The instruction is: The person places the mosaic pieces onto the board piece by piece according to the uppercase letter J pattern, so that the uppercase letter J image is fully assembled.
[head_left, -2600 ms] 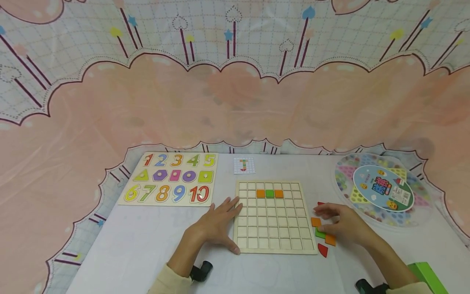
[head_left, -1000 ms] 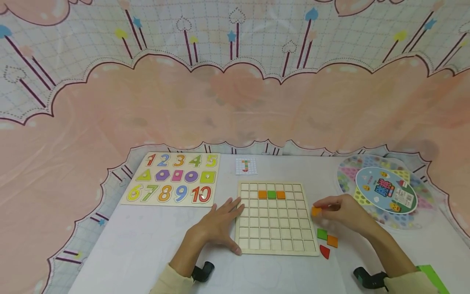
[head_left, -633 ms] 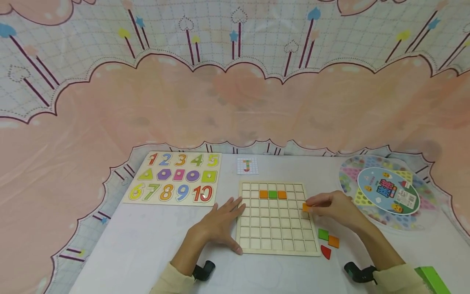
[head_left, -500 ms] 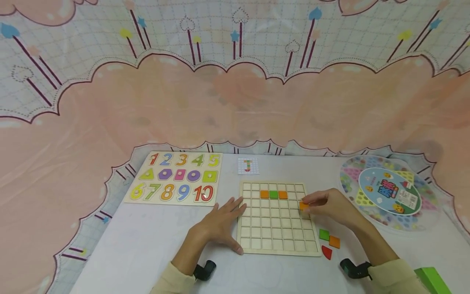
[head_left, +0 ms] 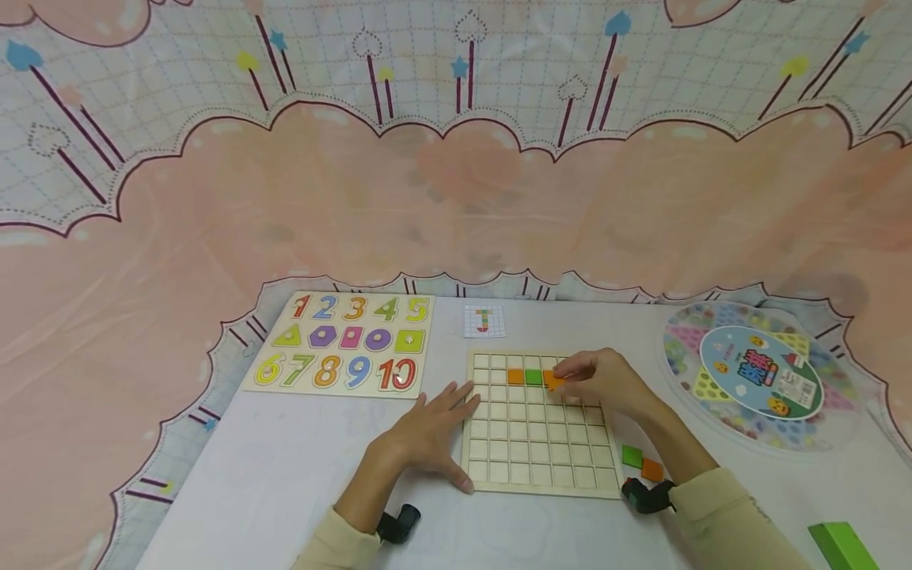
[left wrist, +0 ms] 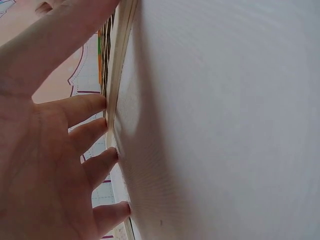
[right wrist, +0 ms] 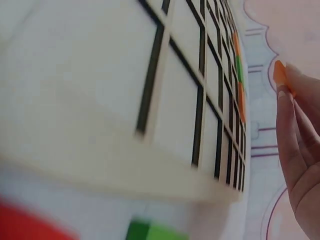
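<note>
My right hand (head_left: 613,388) pinches a square orange tile (right wrist: 279,74) between thumb and fingertips, held above the wooden grid board (head_left: 537,454). In the head view that tile overlaps the right end of a row on the board: an orange tile (head_left: 515,377), a green tile (head_left: 533,377) and another orange one, partly covered. My left hand (head_left: 423,435) lies with fingers spread along the board's left edge, fingertips touching it. Right of the board lie a loose green tile (head_left: 632,455) and an orange tile (head_left: 651,469). A red piece (right wrist: 30,222) there shows blurred in the right wrist view.
Behind the board lies a small card (head_left: 484,321) with a coloured J-shaped pattern. A number and shape puzzle board (head_left: 285,360) is at the back left. At the right stand a round, clear-looking package (head_left: 758,372) and a green block (head_left: 844,546).
My right hand has picked up an orange tile from beside the board and carried it left over the grid to the row's right end. The left hand stays on the board's edge.
</note>
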### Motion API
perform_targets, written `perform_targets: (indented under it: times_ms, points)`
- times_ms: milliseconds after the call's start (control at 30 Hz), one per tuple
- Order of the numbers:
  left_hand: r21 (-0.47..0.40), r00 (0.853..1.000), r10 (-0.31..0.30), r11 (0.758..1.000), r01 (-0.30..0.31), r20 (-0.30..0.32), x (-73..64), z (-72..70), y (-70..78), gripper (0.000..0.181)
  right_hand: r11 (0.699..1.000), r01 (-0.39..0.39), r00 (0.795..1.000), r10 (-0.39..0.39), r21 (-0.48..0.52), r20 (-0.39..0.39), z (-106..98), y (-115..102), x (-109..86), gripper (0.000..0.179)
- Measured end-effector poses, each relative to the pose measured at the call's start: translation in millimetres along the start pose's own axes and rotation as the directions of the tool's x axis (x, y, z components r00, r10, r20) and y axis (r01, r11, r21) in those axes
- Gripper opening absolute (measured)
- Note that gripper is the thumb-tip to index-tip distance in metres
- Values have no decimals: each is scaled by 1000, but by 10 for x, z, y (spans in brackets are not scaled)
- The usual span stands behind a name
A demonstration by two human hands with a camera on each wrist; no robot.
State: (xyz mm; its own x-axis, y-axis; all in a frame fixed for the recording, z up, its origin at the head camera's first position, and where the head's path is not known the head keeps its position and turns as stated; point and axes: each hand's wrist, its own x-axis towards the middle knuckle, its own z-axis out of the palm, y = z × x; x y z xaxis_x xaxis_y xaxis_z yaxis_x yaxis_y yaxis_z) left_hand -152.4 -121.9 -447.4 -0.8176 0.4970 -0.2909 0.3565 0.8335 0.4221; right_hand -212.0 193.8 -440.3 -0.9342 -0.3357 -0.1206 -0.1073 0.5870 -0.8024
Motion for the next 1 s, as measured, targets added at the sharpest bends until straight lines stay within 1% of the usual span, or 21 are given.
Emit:
perform_targets:
  times_ms: [233,400,533,633,700,867,1000]
  points:
    - [-6,1000,10,1000,-10,2,-3,-16,-4,123,999,33,999,-33,-10,-12,125,-87,110,25]
    - [0,1000,14,1000,-14,9,4,-15,-7,124,1000,-6,1000,6,-11,-21,200,-117,123,25]
    - [7,1000,6,1000,-6,12,10,-12,-7,123,998,-48,999,47,-28,-25,251,-130,119,24]
    - [7,1000,3,1000,-3,12,17,-15,-10,123,998,-56,998,55,-40,-23,279,-131,118,22]
    - [4,1000,3,1000,-3,11,15,-19,-10,123,997,-44,999,44,-55,-16,295,-126,125,21]
    - [-13,1000,5,1000,-5,12,6,-28,-1,123,994,-54,998,52,-98,-22,344,-108,148,16]
    - [-16,1000,4,1000,-3,12,-1,-32,5,122,992,-56,998,53,-112,-30,361,-105,148,14]
